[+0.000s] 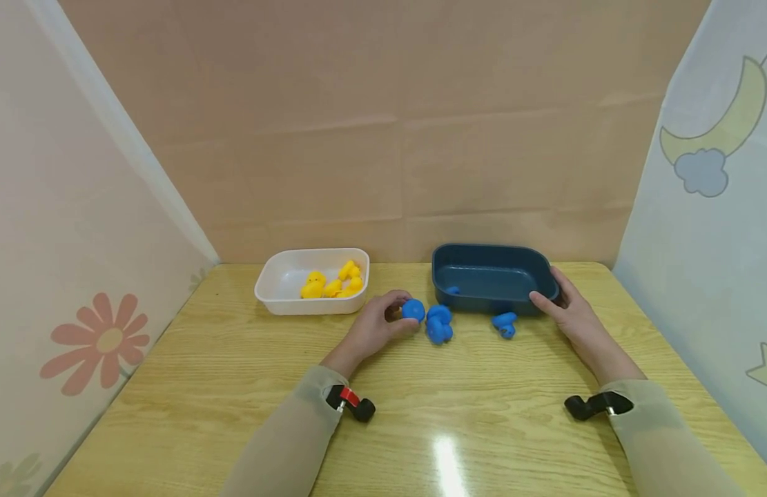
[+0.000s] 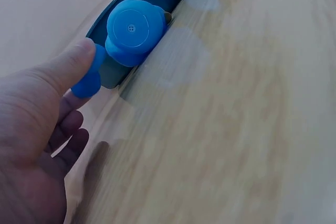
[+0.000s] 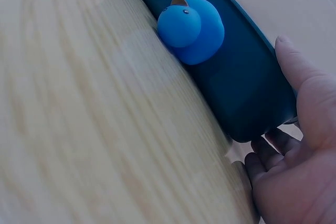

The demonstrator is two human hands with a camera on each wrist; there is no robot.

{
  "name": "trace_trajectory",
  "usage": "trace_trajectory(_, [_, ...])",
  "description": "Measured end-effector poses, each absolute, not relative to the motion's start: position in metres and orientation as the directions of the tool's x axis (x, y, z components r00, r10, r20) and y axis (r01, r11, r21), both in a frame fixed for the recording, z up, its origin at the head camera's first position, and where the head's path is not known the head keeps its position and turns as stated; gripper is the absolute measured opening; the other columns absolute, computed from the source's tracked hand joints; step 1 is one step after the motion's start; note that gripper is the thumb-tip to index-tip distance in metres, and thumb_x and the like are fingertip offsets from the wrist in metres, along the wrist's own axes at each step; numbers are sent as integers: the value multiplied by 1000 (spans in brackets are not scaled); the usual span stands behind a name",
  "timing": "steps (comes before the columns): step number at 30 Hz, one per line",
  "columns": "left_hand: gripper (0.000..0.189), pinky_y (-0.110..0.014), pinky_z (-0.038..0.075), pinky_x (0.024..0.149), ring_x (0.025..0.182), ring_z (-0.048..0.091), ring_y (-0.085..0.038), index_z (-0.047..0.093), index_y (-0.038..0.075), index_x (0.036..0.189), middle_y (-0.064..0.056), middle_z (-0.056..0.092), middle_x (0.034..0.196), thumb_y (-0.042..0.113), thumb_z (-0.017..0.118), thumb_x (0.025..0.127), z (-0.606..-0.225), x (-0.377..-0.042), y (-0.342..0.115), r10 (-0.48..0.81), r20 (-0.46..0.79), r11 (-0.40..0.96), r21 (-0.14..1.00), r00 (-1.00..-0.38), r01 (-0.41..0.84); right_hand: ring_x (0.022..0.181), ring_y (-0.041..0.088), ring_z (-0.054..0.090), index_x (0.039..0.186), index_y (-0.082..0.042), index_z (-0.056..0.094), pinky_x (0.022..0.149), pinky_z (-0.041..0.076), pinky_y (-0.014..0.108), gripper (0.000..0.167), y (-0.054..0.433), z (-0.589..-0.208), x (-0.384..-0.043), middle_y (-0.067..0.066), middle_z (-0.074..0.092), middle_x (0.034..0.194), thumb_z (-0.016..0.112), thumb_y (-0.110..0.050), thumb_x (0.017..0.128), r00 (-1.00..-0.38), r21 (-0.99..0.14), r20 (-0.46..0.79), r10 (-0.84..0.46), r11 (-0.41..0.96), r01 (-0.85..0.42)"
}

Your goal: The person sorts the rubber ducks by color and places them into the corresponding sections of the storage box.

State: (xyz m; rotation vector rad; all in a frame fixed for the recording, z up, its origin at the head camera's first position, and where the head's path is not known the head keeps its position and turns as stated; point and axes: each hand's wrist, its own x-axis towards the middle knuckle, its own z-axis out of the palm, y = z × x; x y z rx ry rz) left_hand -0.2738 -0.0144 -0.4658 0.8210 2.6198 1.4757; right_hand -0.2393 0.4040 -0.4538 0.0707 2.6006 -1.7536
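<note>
My left hand (image 1: 373, 328) pinches a small blue rubber duck (image 1: 413, 310) between thumb and fingers, low over the table. In the left wrist view the held duck (image 2: 86, 80) is partly covered by the thumb. Just right of it lies more blue duck shape (image 1: 439, 326), its round base (image 2: 131, 29) facing the left wrist camera. Another blue duck (image 1: 505, 324) with a dark beak lies in front of the dark blue tub (image 1: 482, 304). My right hand (image 1: 572, 314) grips that tub's right end, thumb at the rim. A bit of blue (image 1: 453, 290) shows inside the tub.
To the left stands a white tub (image 1: 311, 308) with several yellow ducks (image 1: 313, 284) in it. Both tubs sit near the back of the wooden table (image 1: 234, 386), before a brown paper backdrop (image 1: 389, 138). Printed cloth panels (image 1: 719, 241) flank the table.
</note>
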Motion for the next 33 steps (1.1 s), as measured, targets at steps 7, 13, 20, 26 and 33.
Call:
trace_trajectory(7, [45,-40,57,111,126,67,-21,70,20,142,2,73,135,32,83,101,-460,-274,-10,426,272,393,803,-863,447,167,47,1,177,-26,-10,132,8,65,100,405,-451,-240,16,-8,183,64,-45,113,-999,-926,-20,36,377,32])
trace_trajectory(13, [40,-43,56,111,125,63,-31,71,19,138,0,73,131,27,83,101,-455,-272,-8,370,322,408,786,-871,464,166,47,-1,177,-26,-11,132,8,67,101,403,-450,-240,15,-10,183,65,-45,113,-999,-928,-20,27,372,29])
trace_trajectory(20, [39,-46,55,112,126,63,-37,71,17,137,-1,73,129,26,84,101,-452,-272,-4,318,334,398,803,-887,445,166,48,-1,177,-26,-11,131,8,67,101,405,-455,-240,16,-10,183,65,-44,113,-1000,-925,-18,18,380,24])
trace_trajectory(26, [43,-51,55,112,126,65,-38,72,15,137,-2,74,127,30,86,100,-452,-276,7,282,357,423,787,-890,449,166,49,0,177,-27,-11,131,9,68,101,405,-459,-240,15,-10,183,65,-45,113,-1000,-925,-21,12,380,24])
trace_trajectory(33, [42,-52,51,111,129,64,-29,74,24,136,8,75,126,37,88,98,-444,-286,27,258,364,476,758,-895,446,166,50,2,177,-27,-11,131,10,69,101,403,-460,-240,17,-8,183,66,-44,113,-1000,-924,-16,7,382,17])
